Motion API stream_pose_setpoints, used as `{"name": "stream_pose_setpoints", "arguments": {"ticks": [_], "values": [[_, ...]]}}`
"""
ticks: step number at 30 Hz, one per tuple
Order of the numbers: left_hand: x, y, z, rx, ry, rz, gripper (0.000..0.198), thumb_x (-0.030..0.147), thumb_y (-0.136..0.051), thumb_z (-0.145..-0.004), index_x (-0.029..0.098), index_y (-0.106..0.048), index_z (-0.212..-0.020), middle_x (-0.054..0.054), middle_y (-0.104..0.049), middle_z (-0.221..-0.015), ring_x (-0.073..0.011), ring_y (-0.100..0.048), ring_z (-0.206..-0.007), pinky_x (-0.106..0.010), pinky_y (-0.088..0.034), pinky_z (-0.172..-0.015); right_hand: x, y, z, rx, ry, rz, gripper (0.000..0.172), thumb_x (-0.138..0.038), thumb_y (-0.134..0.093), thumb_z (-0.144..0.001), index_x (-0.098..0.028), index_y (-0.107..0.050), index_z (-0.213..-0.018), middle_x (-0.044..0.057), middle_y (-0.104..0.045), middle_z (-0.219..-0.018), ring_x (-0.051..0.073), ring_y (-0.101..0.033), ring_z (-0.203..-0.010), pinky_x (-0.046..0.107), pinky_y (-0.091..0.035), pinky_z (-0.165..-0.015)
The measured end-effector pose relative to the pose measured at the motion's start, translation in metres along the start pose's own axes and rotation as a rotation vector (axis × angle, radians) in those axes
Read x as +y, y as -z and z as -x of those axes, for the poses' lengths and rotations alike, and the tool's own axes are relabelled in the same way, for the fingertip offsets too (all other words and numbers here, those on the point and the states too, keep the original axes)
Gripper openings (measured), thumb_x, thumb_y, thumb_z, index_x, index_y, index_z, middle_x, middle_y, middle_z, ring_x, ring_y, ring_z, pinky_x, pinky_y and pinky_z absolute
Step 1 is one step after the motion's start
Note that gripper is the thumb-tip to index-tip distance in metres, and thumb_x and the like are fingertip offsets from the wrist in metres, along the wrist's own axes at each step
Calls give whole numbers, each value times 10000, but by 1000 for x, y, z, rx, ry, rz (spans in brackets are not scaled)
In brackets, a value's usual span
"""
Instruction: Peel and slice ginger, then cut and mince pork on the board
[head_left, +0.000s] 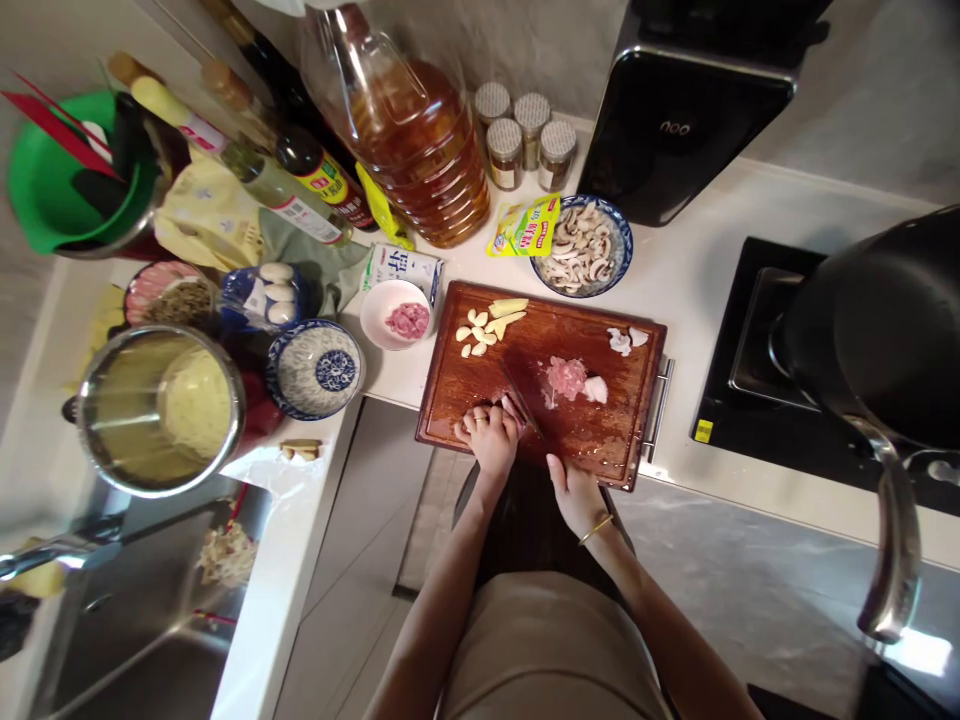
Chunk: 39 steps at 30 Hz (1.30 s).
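Nearest, at the board's near edge, grips the knife [523, 400] in the right hand [577, 495], closed around a mostly hidden handle, with the blade angled toward the far left corner. Presses a piece of meat [514, 410] onto the cutting board [622, 440] with the left hand [491, 440], in a narrow bunch of fingers just beside the blade. Cannot tell the tuck of the fingertips; could nick one through a stroke drifting left, likeliest on slippery meat. Could also tip the board by leaning hard on the near side, apparently overhanging the near edge of the worktop [675, 290]. Farther in, right of the board's middle, finds chopped meat [566, 378] against a pale piece [596, 389]; could scatter both by swinging the blade wide. Toward the far left corner, finds garlic cloves [480, 335] beside ginger [506, 318]; could foul them with raw juice from a careless sweep. Beyond the board's far edge, finds a packet [525, 228] leaning over the rim of the mushroom bowl [627, 240]; could upset it by shoving the board away.
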<state>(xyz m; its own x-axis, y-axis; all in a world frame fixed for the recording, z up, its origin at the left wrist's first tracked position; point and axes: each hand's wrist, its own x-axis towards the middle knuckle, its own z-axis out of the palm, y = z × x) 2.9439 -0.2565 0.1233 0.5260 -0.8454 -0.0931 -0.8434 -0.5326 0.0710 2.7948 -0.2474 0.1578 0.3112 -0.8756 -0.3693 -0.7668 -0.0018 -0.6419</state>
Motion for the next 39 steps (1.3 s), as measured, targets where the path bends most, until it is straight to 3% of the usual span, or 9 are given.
{"name": "stream_pose_setpoints", "arguments": {"ticks": [3, 8, 17, 22, 29, 34, 37, 39], "values": [[-1, -1, -1, -22, 8, -6, 288, 295, -356, -818, 187, -616, -877, -107, -553, -980, -273, -425, -962, -475, -234, -920, -7, -3, 10, -58, 31, 58, 471, -416, -234, -914, -137, -597, -1024, 137, -662, -920, 235, -611, -887, 321, -438, -780], [0, -1, -2, -35, 7, -34, 282, 287, -362, -818, 190, -610, -912, -101, -556, -972, -272, -430, -965, -480, -220, -929, -14, -2, 13, -177, -61, 127, 459, -403, -239, -920, -124, -600, -968, 124, -675, -814, 225, -641, -772, 293, -453, -699], [1, 0, -6, -35, 0, -48, 281, 302, -364, -826, 199, -624, -858, -86, -573, -943, -261, -444, -949, -475, -230, -913, -5, -1, 18, -211, -88, 118, 471, -400, -227, -926, -140, -619, -895, 110, -679, -778, 209, -647, -725, 271, -445, -667], [1, 1, -7, -34, -32, -67, 274, 288, -373, -816, 190, -627, -851, -91, -574, -937, -261, -447, -938, -473, -236, -914, -8, 1, 5, -204, -56, 115, 474, -403, -237, -925, -128, -621, -960, 120, -679, -811, 215, -640, -813, 273, -436, -729], [1, 2, -6, -39, -46, -81, 289, 295, -367, -822, 194, -615, -929, -103, -571, -980, -274, -442, -961, -492, -237, -914, -12, 4, 11, -298, -144, 212, 490, -440, -235, -916, -136, -616, -879, 116, -670, -707, 216, -646, -658, 270, -424, -592], [0, 2, -6, -36, -60, -87, 280, 313, -384, -812, 191, -620, -899, -109, -571, -974, -281, -445, -947, -506, -236, -911, -16, -7, -7, -230, -104, 218, 485, -451, -251, -911, -124, -608, -904, 129, -668, -739, 219, -641, -688, 268, -416, -600], [1, 3, -7, -16, -48, -67, 284, 304, -368, -817, 194, -628, -850, -100, -577, -943, -276, -445, -947, -507, -229, -917, -2, -7, -12, -151, -70, 80, 500, -456, -223, -914, -153, -614, -841, 99, -668, -734, 190, -631, -673, 255, -412, -613], [2, 3, -7, 2, -41, -45, 285, 296, -366, -816, 192, -631, -825, -97, -577, -933, -271, -444, -947, -496, -235, -915, 14, -1, -12, -131, -83, -59, 554, -474, -179, -914, -175, -600, -713, 60, -642, -626, 159, -609, -597, 240, -406, -590]]}}
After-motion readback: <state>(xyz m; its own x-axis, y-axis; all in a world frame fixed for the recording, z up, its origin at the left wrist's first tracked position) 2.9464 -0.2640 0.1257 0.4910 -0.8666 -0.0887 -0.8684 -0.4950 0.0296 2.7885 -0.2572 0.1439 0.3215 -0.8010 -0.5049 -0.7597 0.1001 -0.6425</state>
